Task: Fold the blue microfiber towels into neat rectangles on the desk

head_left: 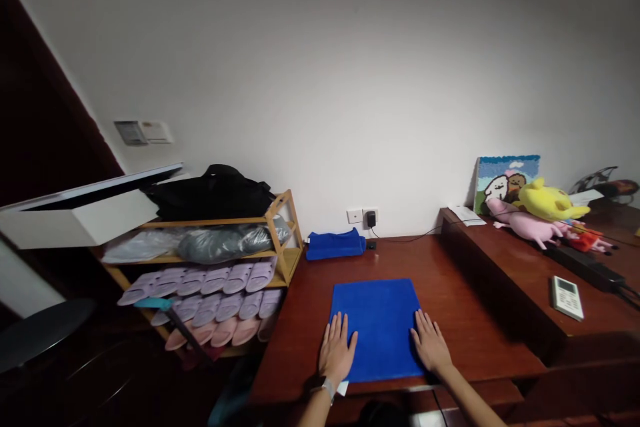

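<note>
A flat blue cloth (383, 330), nearly square, lies spread on the brown wooden table (470, 320). My left hand (337, 348) rests palm down over the cloth's left edge, fingers stretched out and pointing away from me. A small white tag (343, 387) shows beside that wrist at the near left corner. Over the right edge lies my right hand (431, 343), also flat, with its fingers spread partly on the cloth. Neither hand grips anything. A second blue cloth (336, 245), folded, sits at the table's back left by the wall.
Left of the table stands a wooden rack (285, 240) with several slippers (239, 278) and a black bag (213, 195) on top. To the right, a raised wooden surface (520, 273) holds plush toys (545, 200) and a white remote (567, 297). A plugged-in adapter (371, 218) trails a cable.
</note>
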The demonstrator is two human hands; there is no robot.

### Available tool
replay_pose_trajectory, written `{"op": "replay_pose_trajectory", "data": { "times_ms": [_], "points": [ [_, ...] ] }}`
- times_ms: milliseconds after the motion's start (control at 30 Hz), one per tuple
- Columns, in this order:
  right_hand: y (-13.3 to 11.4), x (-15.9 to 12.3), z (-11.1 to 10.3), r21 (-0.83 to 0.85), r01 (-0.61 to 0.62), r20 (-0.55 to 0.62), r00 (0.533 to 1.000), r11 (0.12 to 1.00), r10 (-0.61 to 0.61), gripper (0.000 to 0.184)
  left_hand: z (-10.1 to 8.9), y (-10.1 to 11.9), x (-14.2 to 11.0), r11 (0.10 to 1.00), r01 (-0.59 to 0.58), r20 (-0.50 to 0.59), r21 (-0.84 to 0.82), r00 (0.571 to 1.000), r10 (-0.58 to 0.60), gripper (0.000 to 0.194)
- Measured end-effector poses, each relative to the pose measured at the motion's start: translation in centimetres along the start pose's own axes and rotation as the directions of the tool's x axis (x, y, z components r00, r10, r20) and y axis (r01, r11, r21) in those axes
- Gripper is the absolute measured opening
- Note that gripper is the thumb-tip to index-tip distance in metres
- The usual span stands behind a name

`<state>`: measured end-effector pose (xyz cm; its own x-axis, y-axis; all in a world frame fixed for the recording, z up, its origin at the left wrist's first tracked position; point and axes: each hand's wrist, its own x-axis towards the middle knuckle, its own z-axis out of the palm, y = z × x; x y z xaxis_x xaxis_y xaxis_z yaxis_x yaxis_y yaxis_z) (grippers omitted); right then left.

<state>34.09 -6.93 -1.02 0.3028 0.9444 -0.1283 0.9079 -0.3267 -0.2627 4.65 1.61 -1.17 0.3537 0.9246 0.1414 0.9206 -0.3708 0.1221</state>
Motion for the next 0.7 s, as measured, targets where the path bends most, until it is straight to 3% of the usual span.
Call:
{"op": "replay_pose_trajectory", "data": {
  "times_ms": [167, 367, 433, 500, 600, 700],
  "points": [
    [0.5, -2.9, 1.2, 0.006, -0.002, -0.035, 0.999, 1.000, 0.002, 0.073, -0.2, 0.1, 0.1, 1.000, 0.002, -0.005, 0.010, 1.000, -0.002, 0.074],
    [0.2, -3.6, 1.0, 0.034, 0.014, -0.081, 0.997, 0.999, -0.012, 0.072, -0.7, 0.4, 0.5, 0.999, 0.021, 0.019, 0.037, 1.000, -0.022, 0.070],
    [0.1, -3.7, 0.8, 0.044, 0.015, -0.086, 0.996, 0.999, -0.011, 0.071, -0.7, 2.2, 0.8, 0.999, -0.019, -0.023, 0.027, 1.000, 0.020, 0.069],
    [0.0, -3.8, 0.5, 0.048, 0.022, -0.087, 0.996, 0.999, -0.018, 0.071, -0.5, 5.4, 1.1, 0.992, -0.122, -0.049, -0.011, 0.991, 0.122, 0.068],
    [0.0, -4.0, 0.1, 0.033, 0.036, -0.066, 0.997, 0.999, -0.034, 0.072, 0.6, 11.3, 1.1, 0.951, -0.293, -0.017, -0.102, 0.956, 0.292, 0.068],
    [0.1, -4.1, 0.0, 0.008, 0.052, -0.061, 0.997, 0.999, -0.051, 0.072, 1.9, 14.9, 0.8, 0.933, -0.323, 0.029, -0.160, 0.943, 0.332, 0.066]
  ]
}}
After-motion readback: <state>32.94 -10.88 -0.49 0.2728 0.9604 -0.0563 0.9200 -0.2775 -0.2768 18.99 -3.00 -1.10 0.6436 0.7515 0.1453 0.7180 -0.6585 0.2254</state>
